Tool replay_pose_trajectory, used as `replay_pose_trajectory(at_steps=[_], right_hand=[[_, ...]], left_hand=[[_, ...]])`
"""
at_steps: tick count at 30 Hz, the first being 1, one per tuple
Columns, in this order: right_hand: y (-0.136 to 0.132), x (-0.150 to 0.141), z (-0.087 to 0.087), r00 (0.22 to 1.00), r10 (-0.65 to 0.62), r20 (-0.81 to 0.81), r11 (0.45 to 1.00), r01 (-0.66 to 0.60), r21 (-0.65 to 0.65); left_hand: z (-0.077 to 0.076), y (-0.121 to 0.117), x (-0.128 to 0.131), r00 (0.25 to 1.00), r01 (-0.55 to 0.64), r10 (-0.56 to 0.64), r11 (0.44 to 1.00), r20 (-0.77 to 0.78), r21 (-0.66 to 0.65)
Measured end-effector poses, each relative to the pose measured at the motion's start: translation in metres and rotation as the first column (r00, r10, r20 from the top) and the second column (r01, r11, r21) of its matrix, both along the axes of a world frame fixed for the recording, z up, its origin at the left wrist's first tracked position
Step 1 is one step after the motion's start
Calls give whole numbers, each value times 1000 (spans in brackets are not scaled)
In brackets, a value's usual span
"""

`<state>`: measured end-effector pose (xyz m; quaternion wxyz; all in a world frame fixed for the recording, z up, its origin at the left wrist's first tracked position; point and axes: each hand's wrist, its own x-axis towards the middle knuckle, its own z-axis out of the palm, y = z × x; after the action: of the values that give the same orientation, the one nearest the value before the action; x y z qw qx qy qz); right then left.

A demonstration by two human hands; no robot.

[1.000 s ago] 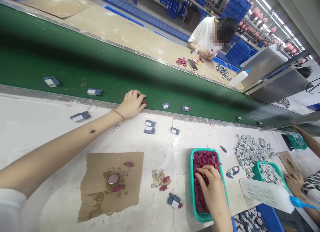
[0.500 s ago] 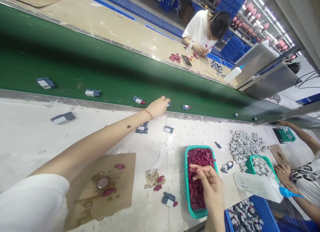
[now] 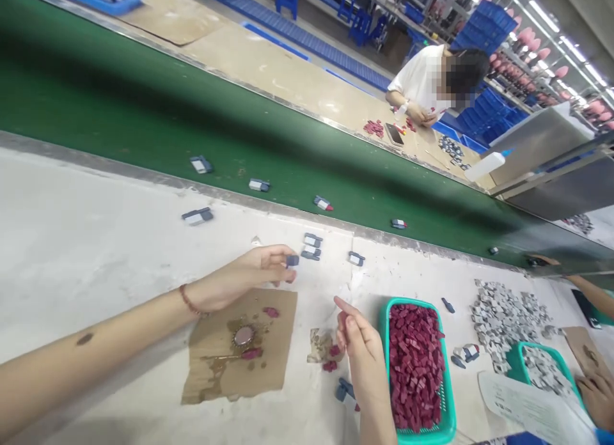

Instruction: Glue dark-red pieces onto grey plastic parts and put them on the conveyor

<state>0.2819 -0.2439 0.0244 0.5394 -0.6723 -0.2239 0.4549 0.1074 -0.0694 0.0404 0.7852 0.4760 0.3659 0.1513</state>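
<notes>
Head view: my left hand (image 3: 252, 273) pinches a blue piece (image 3: 292, 260) above the table (image 3: 96, 240) near the cardboard (image 3: 272, 362); my right hand (image 3: 363, 349), forefinger extended, others curled, contents impossible to tell, is beside the basket (image 3: 413, 301).

A small, dark blue-grey piece (image 3: 292, 260) is pinched at the fingertips of the left grip (image 3: 252, 273), partly covered by them and held over the bench (image 3: 96, 240). Just right of the right grip (image 3: 362, 343), a teal plastic basket (image 3: 449, 406) with slotted sides stands upright on the bench, heaped with small, blocky maroon pieces (image 3: 415, 362) lying at all angles.
</notes>
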Motion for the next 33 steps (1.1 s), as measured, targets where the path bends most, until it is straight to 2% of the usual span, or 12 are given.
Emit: replay_pose_trajectory(at_steps=[4, 7, 9, 11, 14, 17, 20, 23, 26, 29, 31, 33], right_hand=[[18, -23, -9, 992, 105, 74, 994, -104, -20], [29, -43, -13, 935, 259, 244, 965, -258, -37], [34, -56, -14, 820, 406, 405, 901, -433, -27], [39, -66, -13, 644, 512, 568, 786, -618, -7], [44, -76, -16, 373, 518, 770, 636, -770, -56], [46, -80, -22, 190, 444, 876, 609, -781, -140], [46, -82, -25, 132, 430, 893, 587, -792, -166], [45, -82, -25, 143, 456, 878, 591, -787, -178], [44, -81, -22, 249, 524, 814, 629, -758, -173], [45, -76, -19, 477, 618, 625, 664, -742, -90], [48, -73, -18, 678, 607, 415, 749, -662, -13], [51, -70, -18, 843, 501, 193, 853, -519, 50]], left_hand=[[-6, -15, -38, 994, -106, 106, 994, -24, -8], [-15, -24, -58, 981, -190, 189, 981, -36, -31], [-22, -30, -68, 974, -222, 221, 975, -54, -18], [-30, -34, -74, 968, -245, 245, 970, -52, 7], [-40, -39, -78, 960, -279, 280, 959, -20, 57], [-44, -41, -78, 958, -288, 287, 955, 24, 72], [-46, -42, -77, 956, -288, 285, 956, 67, 50], [-46, -44, -76, 953, -296, 290, 953, 90, 60], [-48, -47, -76, 960, -277, 270, 953, 69, 122], [-51, -50, -77, 973, -227, 230, 947, 12, 229], [-53, -53, -78, 978, -185, 205, 930, -30, 319], [-56, -55, -79, 981, -135, 181, 891, -66, 434]])
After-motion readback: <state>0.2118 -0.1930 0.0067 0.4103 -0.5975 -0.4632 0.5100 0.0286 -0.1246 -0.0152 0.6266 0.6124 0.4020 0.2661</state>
